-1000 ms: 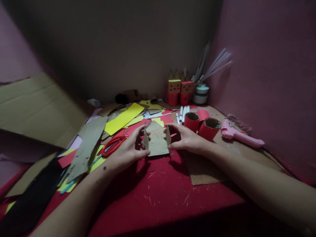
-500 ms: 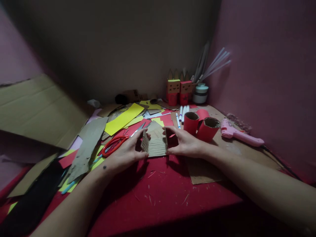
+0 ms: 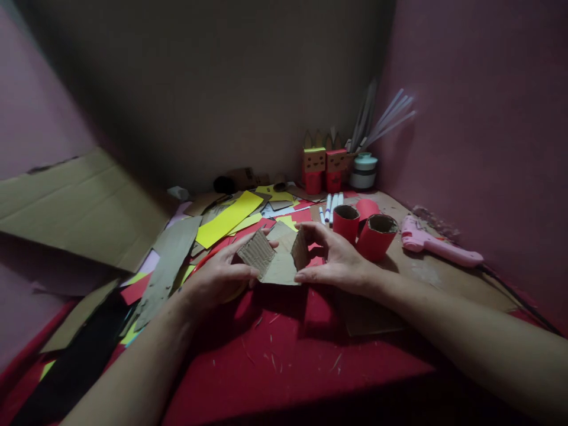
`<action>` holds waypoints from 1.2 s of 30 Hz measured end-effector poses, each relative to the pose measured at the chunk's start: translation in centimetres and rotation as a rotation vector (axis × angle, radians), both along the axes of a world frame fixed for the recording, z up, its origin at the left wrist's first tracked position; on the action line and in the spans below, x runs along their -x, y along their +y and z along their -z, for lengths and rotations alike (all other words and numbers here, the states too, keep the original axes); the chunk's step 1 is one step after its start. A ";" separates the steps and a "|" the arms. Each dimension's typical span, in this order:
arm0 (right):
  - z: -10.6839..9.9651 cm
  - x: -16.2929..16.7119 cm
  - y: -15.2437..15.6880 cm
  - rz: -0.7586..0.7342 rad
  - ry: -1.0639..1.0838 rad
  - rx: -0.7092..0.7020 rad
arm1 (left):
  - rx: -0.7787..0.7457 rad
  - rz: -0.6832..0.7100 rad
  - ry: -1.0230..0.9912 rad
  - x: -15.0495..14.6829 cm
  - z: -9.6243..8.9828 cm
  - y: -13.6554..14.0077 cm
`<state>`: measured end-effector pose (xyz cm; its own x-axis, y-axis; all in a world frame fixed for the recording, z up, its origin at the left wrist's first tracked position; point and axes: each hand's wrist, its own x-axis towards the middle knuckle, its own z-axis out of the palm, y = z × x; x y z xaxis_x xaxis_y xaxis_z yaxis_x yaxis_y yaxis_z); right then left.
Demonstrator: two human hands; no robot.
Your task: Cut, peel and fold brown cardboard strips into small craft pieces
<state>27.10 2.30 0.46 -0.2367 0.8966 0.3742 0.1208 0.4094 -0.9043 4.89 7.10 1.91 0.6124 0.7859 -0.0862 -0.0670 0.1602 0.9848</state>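
Note:
Between my hands is a folded piece of corrugated cardboard (image 3: 280,267), with a flat middle and side flaps standing up. My left hand (image 3: 224,269) grips its left flap, which leans outward, thumb in front and fingers behind. On the other side, my right hand (image 3: 331,260) pinches the more upright right flap. Red-handled scissors (image 3: 205,258) lie mostly hidden behind my left hand. Just beyond my right hand stand red paper-covered cardboard tubes (image 3: 346,222).
A pink glue gun (image 3: 437,245) lies at the right. Markers (image 3: 331,207) and two box-headed figures (image 3: 314,171) are farther back, near a pale jar (image 3: 364,171). Yellow paper (image 3: 231,219) and scraps cover the left; a big cardboard sheet (image 3: 84,207) leans there.
The cardboard's left flap has tilted outward, showing more of its ridged face, and the piece looks slightly raised. My left hand now covers more of the scissors. The view has shifted slightly.

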 end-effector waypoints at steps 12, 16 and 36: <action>0.4 0.0 0.3 -0.204 0.444 0.406 | 0.011 -0.148 0.094 -0.5 -0.4 -0.3; 0.2 -0.1 0.4 -0.192 0.515 0.465 | 0.026 -0.109 0.127 -0.4 0.1 0.0; 0.7 0.1 0.0 -0.277 0.428 0.539 | -0.033 -0.191 0.119 -0.4 0.7 0.2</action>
<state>27.03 2.31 -0.20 -0.4131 0.9107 0.0093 -0.3305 -0.1403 -0.9333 5.33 7.32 1.23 0.4396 0.8900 -0.1210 0.0242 0.1230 0.9921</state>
